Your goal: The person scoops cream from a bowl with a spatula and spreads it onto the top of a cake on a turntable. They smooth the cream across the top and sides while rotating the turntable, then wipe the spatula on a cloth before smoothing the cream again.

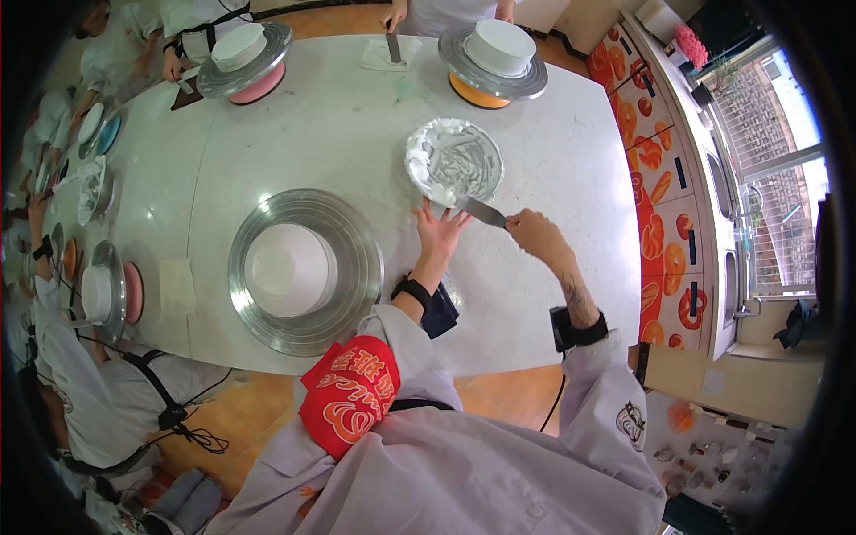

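My right hand (538, 235) is closed around the handle of a palette knife (481, 211). The blade points left, and its tip is at the near rim of a bowl (489, 181) smeared with white cream (434, 145). My left hand (437, 230) has its fingers spread against the near side of that bowl. To the left, a white frosted cake (287, 267) sits on a metal turntable (357, 303). A dark folded item (440, 312) lies under my left wrist.
Across the table (312, 116) stand two more turntables with white cakes (502, 47), one left and one right. A person there holds a palette knife over a cloth (379, 58). Several people work along the left side. Cabinets with fruit pictures (655, 214) line the right.
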Available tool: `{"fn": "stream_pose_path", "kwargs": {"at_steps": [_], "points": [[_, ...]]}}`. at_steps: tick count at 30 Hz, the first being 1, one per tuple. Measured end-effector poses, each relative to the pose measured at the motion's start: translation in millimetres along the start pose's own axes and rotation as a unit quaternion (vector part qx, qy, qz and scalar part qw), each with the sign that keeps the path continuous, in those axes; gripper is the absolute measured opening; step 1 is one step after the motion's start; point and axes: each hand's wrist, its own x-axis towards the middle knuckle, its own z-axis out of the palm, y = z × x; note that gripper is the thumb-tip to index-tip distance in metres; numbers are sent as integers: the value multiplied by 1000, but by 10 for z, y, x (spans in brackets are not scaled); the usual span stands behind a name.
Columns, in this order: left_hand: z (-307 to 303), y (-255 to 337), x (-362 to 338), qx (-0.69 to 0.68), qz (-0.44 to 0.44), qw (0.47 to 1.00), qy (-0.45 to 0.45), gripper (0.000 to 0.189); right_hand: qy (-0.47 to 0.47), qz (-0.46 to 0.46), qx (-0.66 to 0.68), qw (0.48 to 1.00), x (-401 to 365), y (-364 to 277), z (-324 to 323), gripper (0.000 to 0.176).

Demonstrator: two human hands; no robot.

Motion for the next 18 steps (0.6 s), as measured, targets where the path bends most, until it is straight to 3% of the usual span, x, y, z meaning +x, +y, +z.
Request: {"fn": "stream_pose_path", "kwargs": {"at_steps": [1, 3, 4, 10, 12, 14, 15, 16, 18], "points": [[-17, -7, 12, 3, 3, 1000, 2, 49, -10, 17, 83, 996, -41, 18, 34, 27], [-48, -31, 29, 6, 5, 1000, -2, 48, -25, 16, 95, 995, -92, 51, 59, 27], [-50, -35, 36, 10, 4, 1000, 13, 48, -75, 35, 166, 983, -117, 52, 45, 27], [-134, -30, 58, 20, 13, 999, 42, 48, -182, 93, 497, 843, -293, 268, 306, 33], [-335, -83, 108, 116, 13, 976, 183, 57, -198, 88, 572, 791, -395, 320, 402, 37], [-583, -162, 70, 147, -5, 952, 267, 53, -184, 77, 608, 768, -542, 262, 437, 38], [-614, -243, -135, 240, 5, 938, 249, 40, -169, 67, 617, 766, -636, 190, 437, 39], [-662, -284, -352, 235, 15, 940, 246, 40, -164, 37, 631, 757, -689, 168, 502, 41], [-644, -289, -751, 530, -66, 832, 149, 32, -150, -24, 648, 746, -813, 13, 557, 45]]}}
